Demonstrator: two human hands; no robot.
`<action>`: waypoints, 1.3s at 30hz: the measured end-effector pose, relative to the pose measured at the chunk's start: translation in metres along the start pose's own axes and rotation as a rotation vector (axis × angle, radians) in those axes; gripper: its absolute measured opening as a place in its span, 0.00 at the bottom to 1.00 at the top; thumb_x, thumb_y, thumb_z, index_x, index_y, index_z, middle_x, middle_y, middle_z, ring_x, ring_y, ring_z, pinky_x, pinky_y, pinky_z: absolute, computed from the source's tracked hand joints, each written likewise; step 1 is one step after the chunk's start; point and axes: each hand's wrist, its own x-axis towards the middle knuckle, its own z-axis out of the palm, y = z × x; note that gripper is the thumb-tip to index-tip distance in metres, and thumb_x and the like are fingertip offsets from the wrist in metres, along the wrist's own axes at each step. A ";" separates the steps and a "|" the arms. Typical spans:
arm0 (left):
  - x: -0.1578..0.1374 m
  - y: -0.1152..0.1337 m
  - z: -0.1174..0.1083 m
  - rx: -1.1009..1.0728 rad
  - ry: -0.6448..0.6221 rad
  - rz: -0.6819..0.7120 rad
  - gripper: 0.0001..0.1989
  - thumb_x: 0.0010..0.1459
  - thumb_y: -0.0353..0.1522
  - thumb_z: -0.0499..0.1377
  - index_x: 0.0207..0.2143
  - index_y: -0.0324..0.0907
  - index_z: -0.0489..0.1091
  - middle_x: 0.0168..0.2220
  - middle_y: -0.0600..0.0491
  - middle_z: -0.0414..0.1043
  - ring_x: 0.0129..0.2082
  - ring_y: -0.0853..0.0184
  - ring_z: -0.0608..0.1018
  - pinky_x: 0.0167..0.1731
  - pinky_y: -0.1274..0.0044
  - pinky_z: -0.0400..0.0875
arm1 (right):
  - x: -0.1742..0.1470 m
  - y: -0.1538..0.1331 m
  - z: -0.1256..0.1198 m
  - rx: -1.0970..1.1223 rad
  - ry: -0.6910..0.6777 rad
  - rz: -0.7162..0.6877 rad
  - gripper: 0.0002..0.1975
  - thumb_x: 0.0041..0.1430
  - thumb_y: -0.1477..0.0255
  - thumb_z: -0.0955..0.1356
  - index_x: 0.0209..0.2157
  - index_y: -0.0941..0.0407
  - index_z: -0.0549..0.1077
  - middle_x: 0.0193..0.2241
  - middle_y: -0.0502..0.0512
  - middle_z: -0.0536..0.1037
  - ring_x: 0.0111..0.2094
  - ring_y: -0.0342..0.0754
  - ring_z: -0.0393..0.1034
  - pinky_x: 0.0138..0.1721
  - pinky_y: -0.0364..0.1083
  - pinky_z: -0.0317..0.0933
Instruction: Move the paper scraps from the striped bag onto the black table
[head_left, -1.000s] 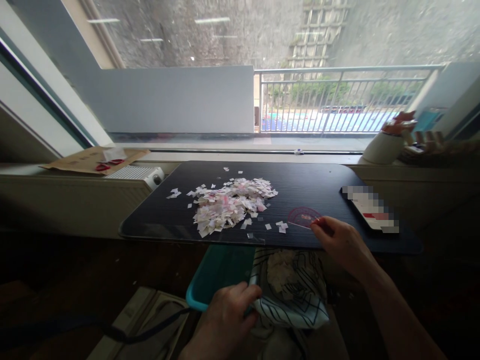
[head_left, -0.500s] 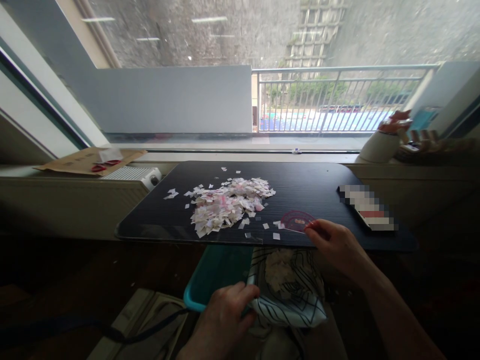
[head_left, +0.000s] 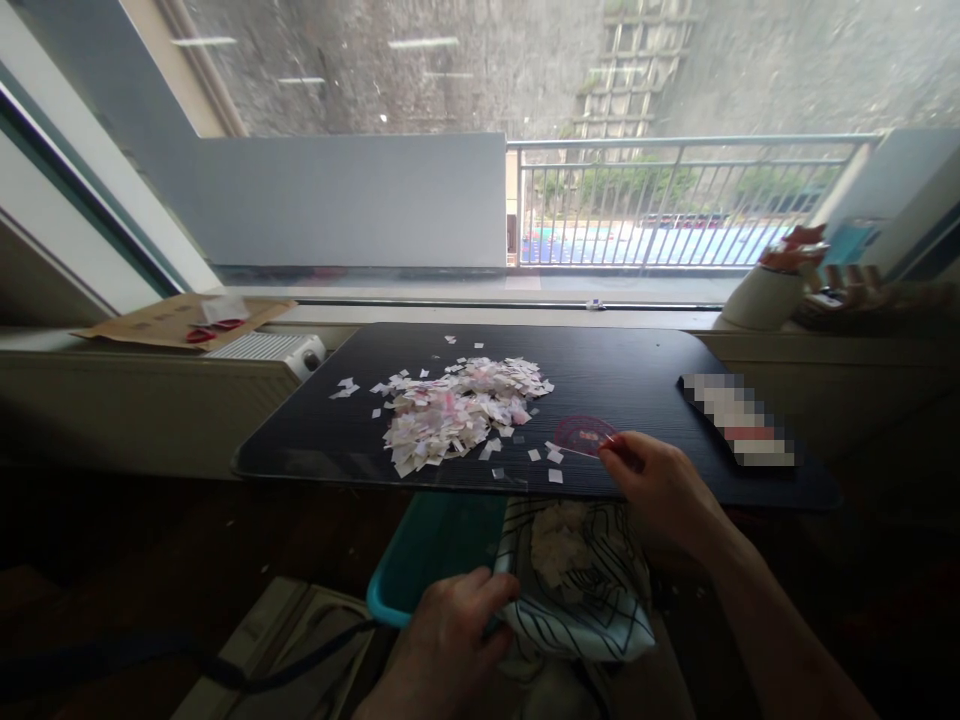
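Note:
A see-through pink protractor (head_left: 587, 436) is pinched at its right end by my right hand (head_left: 660, 480), over the front of the black table (head_left: 622, 370). To its left lies a heap of small cut paper pieces (head_left: 457, 410), white with some pink. Below the table edge, my left hand (head_left: 469, 625) is closed on the rim of a white bag with black lines (head_left: 592, 625). Paper scraps (head_left: 559, 540) lie inside that bag. Beside it, a teal bin (head_left: 442, 540) is partly covered by my left hand.
A blurred-out flat object (head_left: 739, 420) lies at the table's right. On the left sill, red-handled scissors (head_left: 214, 330) rest on brown paper (head_left: 142, 322), above a radiator (head_left: 259, 350). A white pot (head_left: 759, 295) stands on the right sill, and the window is behind.
My right hand has moved slightly left with the protractor, nearer to the loose paper pieces. My left hand stays at the bag's rim.

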 end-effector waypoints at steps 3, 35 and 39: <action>0.000 -0.001 0.001 -0.006 0.012 0.006 0.18 0.46 0.21 0.53 0.39 0.47 0.68 0.33 0.56 0.71 0.34 0.65 0.74 0.33 0.77 0.62 | -0.004 0.006 -0.005 -0.013 0.002 0.026 0.11 0.56 0.64 0.63 0.29 0.54 0.73 0.25 0.51 0.77 0.27 0.46 0.70 0.29 0.43 0.55; 0.000 0.002 -0.003 0.002 -0.005 0.008 0.17 0.47 0.21 0.53 0.39 0.46 0.68 0.33 0.56 0.70 0.33 0.66 0.73 0.32 0.77 0.62 | 0.001 0.008 -0.003 0.009 -0.020 0.027 0.12 0.55 0.64 0.62 0.29 0.55 0.74 0.25 0.52 0.78 0.27 0.47 0.70 0.29 0.43 0.56; -0.001 0.003 -0.003 -0.007 -0.012 0.001 0.17 0.47 0.21 0.53 0.38 0.46 0.68 0.33 0.56 0.70 0.34 0.66 0.74 0.33 0.78 0.62 | 0.001 0.006 -0.003 -0.020 0.005 0.063 0.13 0.56 0.63 0.62 0.31 0.54 0.74 0.26 0.52 0.77 0.28 0.47 0.70 0.29 0.44 0.57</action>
